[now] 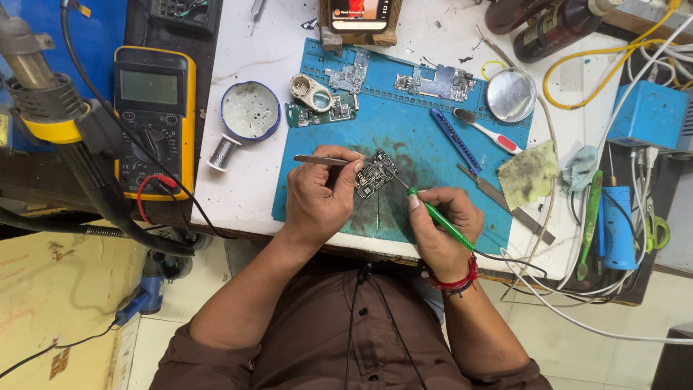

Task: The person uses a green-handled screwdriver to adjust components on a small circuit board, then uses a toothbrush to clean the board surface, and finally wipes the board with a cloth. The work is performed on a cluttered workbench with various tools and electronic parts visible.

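From the head camera we see a small dark circuit board (375,174) lying on the blue mat (433,155). It looks light, stiff and fragile, best held by its edges. Our left hand (321,195) pinches steel tweezers (321,159) against it. Our right hand (440,231) wraps a green soldering iron (440,220), its tip seemingly touching the board.

Matt blue rubbery mat (426,152) (smudged dark mid-sheet) lies on a glossy white tabletop (271,50); steel tweezers (317,159) shine, soldering iron (437,217) handle green plastic
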